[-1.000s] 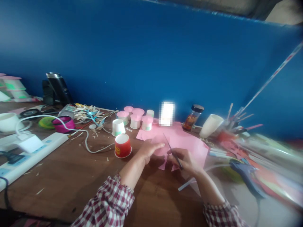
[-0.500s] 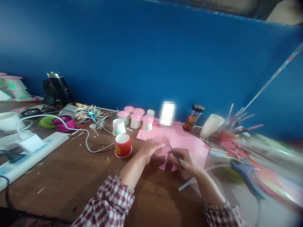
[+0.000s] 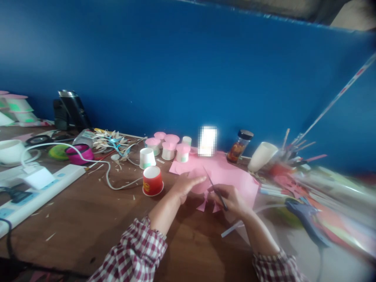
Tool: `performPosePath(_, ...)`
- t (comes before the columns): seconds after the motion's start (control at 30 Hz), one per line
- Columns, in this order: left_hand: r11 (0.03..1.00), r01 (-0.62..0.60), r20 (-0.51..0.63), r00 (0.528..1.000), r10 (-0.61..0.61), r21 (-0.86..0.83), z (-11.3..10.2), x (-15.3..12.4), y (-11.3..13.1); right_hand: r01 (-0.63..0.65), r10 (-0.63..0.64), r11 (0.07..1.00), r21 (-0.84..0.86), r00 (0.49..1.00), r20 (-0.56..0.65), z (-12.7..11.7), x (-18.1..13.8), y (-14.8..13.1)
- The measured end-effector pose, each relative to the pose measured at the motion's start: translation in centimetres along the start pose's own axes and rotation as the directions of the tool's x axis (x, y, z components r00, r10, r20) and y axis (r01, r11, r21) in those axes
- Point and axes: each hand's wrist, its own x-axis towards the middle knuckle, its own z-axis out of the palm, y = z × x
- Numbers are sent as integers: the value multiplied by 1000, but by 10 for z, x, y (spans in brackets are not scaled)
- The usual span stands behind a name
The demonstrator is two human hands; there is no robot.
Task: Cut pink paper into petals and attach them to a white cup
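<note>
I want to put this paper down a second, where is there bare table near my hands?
The widest bare wood lies between the red cup, the power strip and your left sleeve, with small scraps. A narrower strip runs between your forearms. The right side around the glue gun is crowded, as is the back row of cups.

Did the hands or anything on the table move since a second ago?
Nothing visibly changed. The left hand still holds the pink paper piece, the right hand still grips the thin dark tool, and the red cup stays beside them on the table.
</note>
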Motion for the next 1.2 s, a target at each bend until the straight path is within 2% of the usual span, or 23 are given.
performPosePath(0.17, 1000, -15, -38, 999, 15, 7, 0, 0, 0, -12, 12, 1000, 10, 1000, 24, 0, 0, 5)
performPosePath(0.43, 1000, -10, -20, 1000, 10, 22, -1, 1, -1, -14, 14, 1000, 20, 1000, 27, 1, 0, 10)
performPosePath(1.2, 1000, 7, 1, 1000, -7, -1, -2, 0, 2, 10, -10, 1000, -13, 1000, 16, 0, 0, 1)
